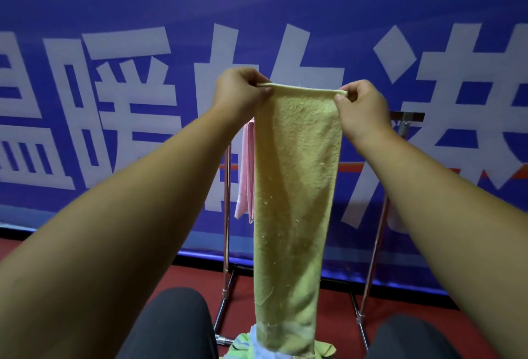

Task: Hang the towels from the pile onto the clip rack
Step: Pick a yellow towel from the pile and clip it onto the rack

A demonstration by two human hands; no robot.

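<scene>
Fingers (pixel 340 99) of your left hand (pixel 237 87) and right hand (pixel 363 110) pinch the top corners of the yellow towel (pixel 297 187), which hangs straight over the pile (pixel 243 344) at your knees; hanging is judged in hand, and the next move requires carrying that hem forward to the clip rack (pixel 226 216) beside the pink towel (pixel 247 170).

The yellow towel (pixel 297 187) in mid-frame hides most of the top bar of the rack (pixel 226 216) and all but a strip of the pink towel (pixel 247 176), whose upper end is lost behind the left forearm (pixel 211 136). The pile (pixel 240 345) is cut off by the bottom edge, and the white characters of the banner (pixel 114 1) run off both sides.
</scene>
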